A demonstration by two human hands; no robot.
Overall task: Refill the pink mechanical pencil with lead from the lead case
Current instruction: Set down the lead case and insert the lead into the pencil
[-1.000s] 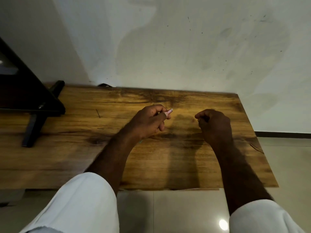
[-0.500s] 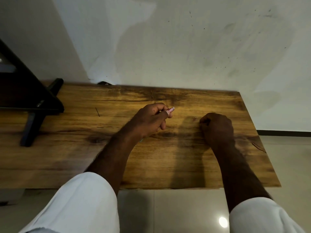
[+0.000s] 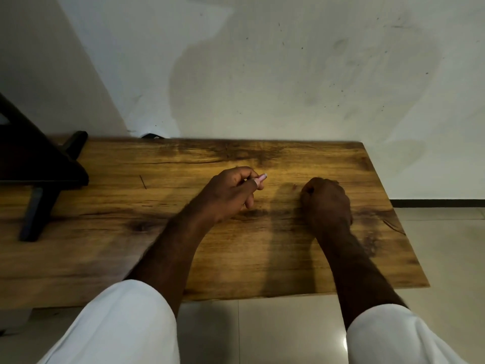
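A: Step?

B: Mid-refill, my guess. Left hand (image 3: 231,195) is curled round the pink mechanical pencil (image 3: 261,177), pinching it btw thumb and index; only one pink end pokes out toward 1 o'clock of the knuckles. Can't tell if that's the cap end or the tip.

A: Right hand?

B: Right hand (image 3: 326,199) is a closed fist, knuckles up, resting on the counter (image 3: 262,258), at 3 o'clock from the left hand, apart from it. Fingers pressed together. Whatever's inside is hidden, so can't tell if it's lead, the case or nothing.

A: Lead case visible?

B: No. Not on the counter anywhere I can see. Poss. in the right fist, unconfirmed.

A: Next move?

B: Judgement only: bring the two hands together, line a lead up w/ the pencil's open end. Needs a fine pinch and a steady pencil; lead is thin, snaps easy.

A: Counts?

B: 2 hands, 1 pencil, 0 lead cases seen, 0 loose leads I can confirm. There's 1 thin dark line (image 3: 143,182) on the wood at 9 o'clock of the left hand, could be a scratch or a lead, too small. 1 black stand (image 3: 39,179) at far 9 o'clock. 2 white sleeves (image 3: 118,329).
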